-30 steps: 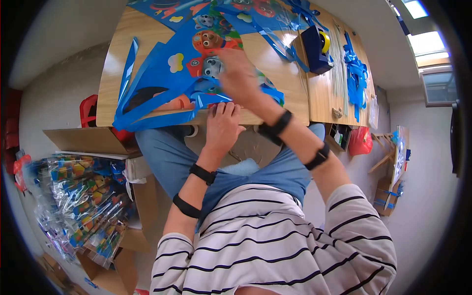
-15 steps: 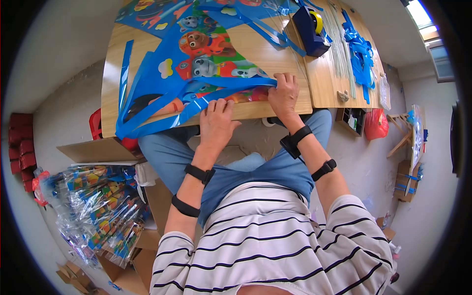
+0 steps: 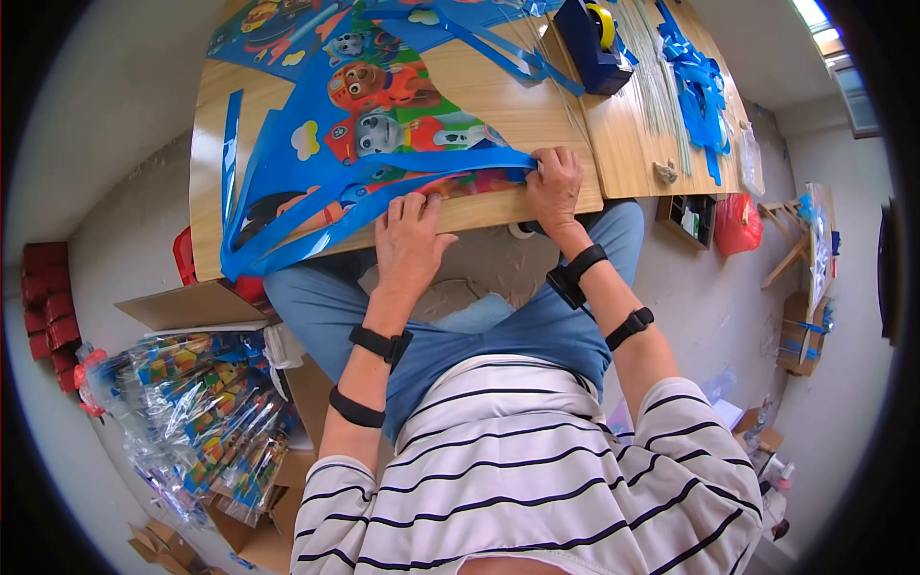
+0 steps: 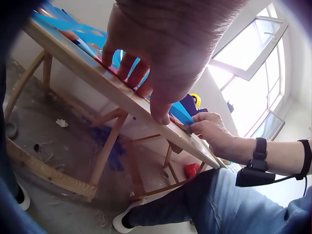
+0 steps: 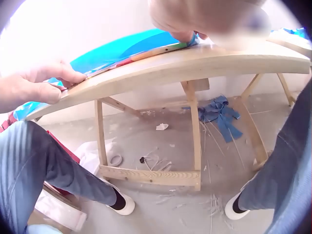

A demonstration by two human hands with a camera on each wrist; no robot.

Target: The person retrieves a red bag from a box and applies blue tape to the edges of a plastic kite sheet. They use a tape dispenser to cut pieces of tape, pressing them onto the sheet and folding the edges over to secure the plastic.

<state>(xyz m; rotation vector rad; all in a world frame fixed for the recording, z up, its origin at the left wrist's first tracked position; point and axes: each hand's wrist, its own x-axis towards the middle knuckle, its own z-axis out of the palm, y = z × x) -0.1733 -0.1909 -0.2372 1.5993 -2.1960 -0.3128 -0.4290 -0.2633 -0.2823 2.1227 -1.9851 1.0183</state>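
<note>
A blue plastic sheet [image 3: 379, 134] printed with cartoon dogs lies on the wooden table [image 3: 517, 211], its lower edge near the front rim. Along that edge, long shiny blue strips [image 3: 460, 156] stretch from the left corner to the right one. My right hand [image 3: 556, 192] pinches the strip's end at the sheet's right corner, thumb and fingertips together. Farther left, my left hand [image 3: 410, 244] rests with extended fingertips on the sheet's lower edge. In the left wrist view its fingers [image 4: 139, 73] reach over the table rim, thumb apart.
A dark blue tape dispenser [image 3: 594, 48] with yellow tape stands at the back right. Thin white rods [image 3: 654, 86] and a bundle of blue strips [image 3: 704, 96] lie beyond it. An open carton with plastic-wrapped printed items [image 3: 206, 402] sits at lower left.
My right hand came down from above the sheet to its right corner and took hold of the strip's end there. My left hand shifted slightly left along the lower edge.
</note>
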